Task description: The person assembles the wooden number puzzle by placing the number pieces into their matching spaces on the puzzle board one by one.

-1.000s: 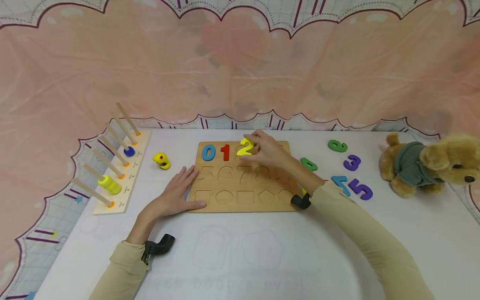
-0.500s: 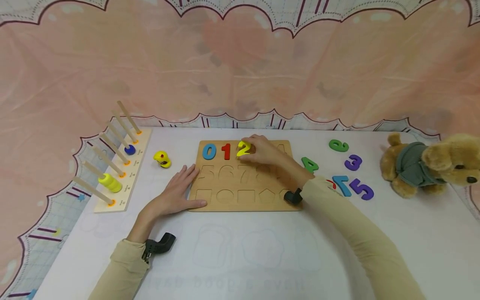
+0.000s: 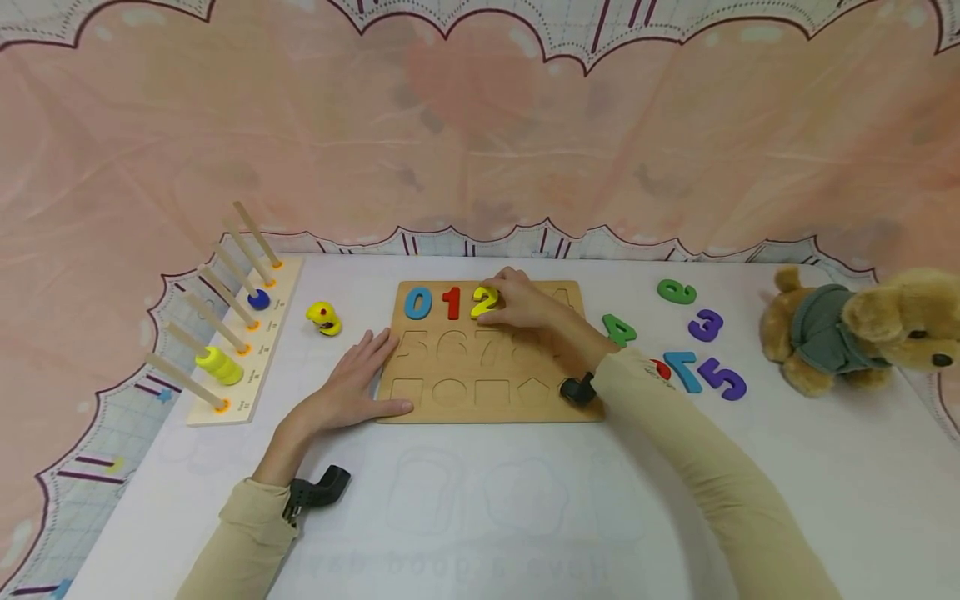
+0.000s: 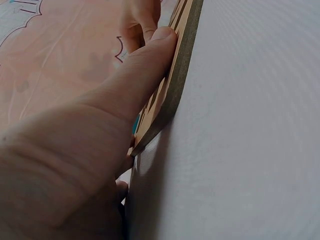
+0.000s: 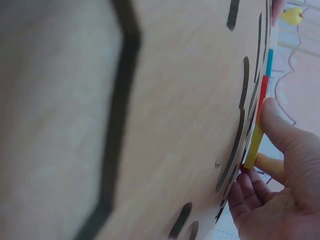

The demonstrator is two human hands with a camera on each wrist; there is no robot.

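Right grip pinches the yellow 2 at the far row!

Closest in, two tan sleeves stretch across the white surface, a black wrist camera on each arm. Then the left grip: fingers straight and spread, clasping nothing, lying on the left end of the wooden board with the thumb by its near corner.

Farther out, here's the action! The right grip has that yellow 2 between thumb and fingers, coming in from the right, the digit right at the fingertips and its left part peeping out. It's in the board's far row, just right of the red 1; fully seated or not, we can't tell. Light and stiff, I'd judge, smooth enough to slip a little, hardly fragile; the best hold should be its side edges.

Out right, the loose digits: purple 5, blue 7, green 4, purple 3. Beyond them sits a plush toy; over left, a yellow duck near a peg rack. And behind everything, pinkish cloth!
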